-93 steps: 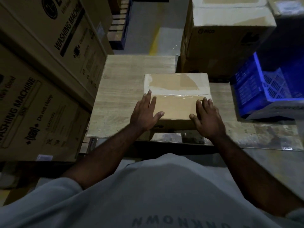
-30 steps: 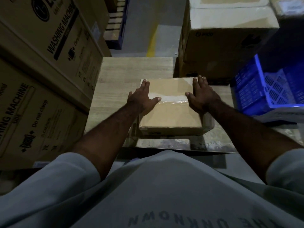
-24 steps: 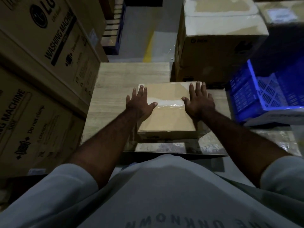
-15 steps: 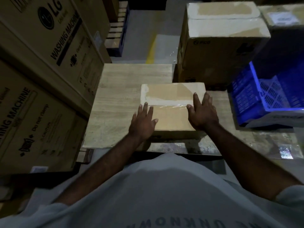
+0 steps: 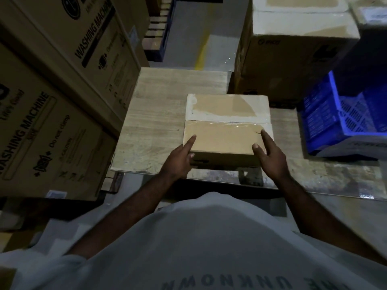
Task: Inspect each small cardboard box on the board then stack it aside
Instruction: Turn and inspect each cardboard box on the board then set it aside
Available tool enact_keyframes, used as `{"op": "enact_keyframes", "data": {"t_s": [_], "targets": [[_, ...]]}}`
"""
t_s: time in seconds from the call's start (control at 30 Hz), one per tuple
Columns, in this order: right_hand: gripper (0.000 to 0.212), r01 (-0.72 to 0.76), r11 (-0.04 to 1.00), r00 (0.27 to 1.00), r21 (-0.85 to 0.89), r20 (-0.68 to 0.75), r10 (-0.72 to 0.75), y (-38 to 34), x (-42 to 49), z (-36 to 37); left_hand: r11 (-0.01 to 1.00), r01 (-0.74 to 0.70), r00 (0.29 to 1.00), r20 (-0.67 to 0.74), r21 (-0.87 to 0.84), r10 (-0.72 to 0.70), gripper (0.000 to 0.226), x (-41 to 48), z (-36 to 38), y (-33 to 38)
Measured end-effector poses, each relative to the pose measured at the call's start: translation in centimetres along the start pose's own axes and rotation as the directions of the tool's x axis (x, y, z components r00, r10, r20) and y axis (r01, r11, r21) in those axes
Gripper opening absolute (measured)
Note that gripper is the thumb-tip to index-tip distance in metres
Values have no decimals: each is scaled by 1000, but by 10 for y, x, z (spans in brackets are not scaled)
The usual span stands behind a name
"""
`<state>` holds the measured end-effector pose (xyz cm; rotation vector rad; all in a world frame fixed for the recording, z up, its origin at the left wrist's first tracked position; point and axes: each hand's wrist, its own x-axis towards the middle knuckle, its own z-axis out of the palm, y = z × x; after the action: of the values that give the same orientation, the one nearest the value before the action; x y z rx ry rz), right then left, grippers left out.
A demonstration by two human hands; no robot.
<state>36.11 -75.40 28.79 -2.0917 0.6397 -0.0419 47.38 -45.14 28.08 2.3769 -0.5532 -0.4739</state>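
Change against half a second ago: no more flat palms on the near half of the small cardboard box; both pulled back to its two near corners. Same spot for the box throughout: flat on the light wooden board, toward the near-right corner, with a taped seam left to right across the top. Read as the end of the feel-over of the top and the set-up for a lift. Inspection of this box likely about done, stacking aside not yet begun. No other small box in view on the board, and no stack of them in view either.

Pose of left hand: at the near-left corner, index finger straight along the top, thumb tucked against the near face, corner pinched between the two. Other fingers folded at the left side, only partly in view. Forearm in from near-left.

Pose of right hand: at the near-right corner, index finger and thumb spread apart, both tips on the top by the right edge. Remaining fingers hidden past that edge, so cannot tell whether gripping the side or merely resting.

Around: washing-machine cartons stacked left of the board, large carton far right, blue crate to the right.
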Motion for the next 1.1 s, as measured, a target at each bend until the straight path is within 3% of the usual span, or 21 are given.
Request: {"op": "enact_keyframes", "data": {"t_s": [0.1, 0.23, 0.33, 0.47, 0.67, 0.83, 0.93, 1.1], "targets": [[62, -68, 991, 998, 116, 13, 67, -12, 0, -8, 999, -48, 997, -66, 15, 49, 65, 1, -9, 3], [64, -112, 989, 992, 97, -48, 117, -25, 5, -21, 992, -113, 952, -278, 62, 126, 44, 2, -24, 6], [61, -118, 992, 985, -38, -131, 112, -45, 7, -33, 980, -132, 886, -425, 147, 184, 41, 5, -40, 18], [56, -135, 960, 974, -246, -213, 82, -73, 21, -51, 977, -90, 836, -518, 195, 180, 35, 19, -67, 42], [69, -145, 920, 974, -365, -215, 68, -103, 38, -65, 966, -22, 839, -521, 259, 159, 31, 42, -96, 68], [54, -115, 886, 976, -449, -217, 17, -110, 42, -54, 956, 65, 865, -494, 287, 90, 29, 63, -99, 68], [44, -72, 912, 978, -403, -208, -14, -106, 48, -45, 940, 104, 921, -387, 324, 32, 30, 75, -91, 67], [54, 4, 926, 996, -377, -78, -37, -87, 56, -30, 931, 203, 971, -184, 304, -152, 63, 73, -64, 78]]}}
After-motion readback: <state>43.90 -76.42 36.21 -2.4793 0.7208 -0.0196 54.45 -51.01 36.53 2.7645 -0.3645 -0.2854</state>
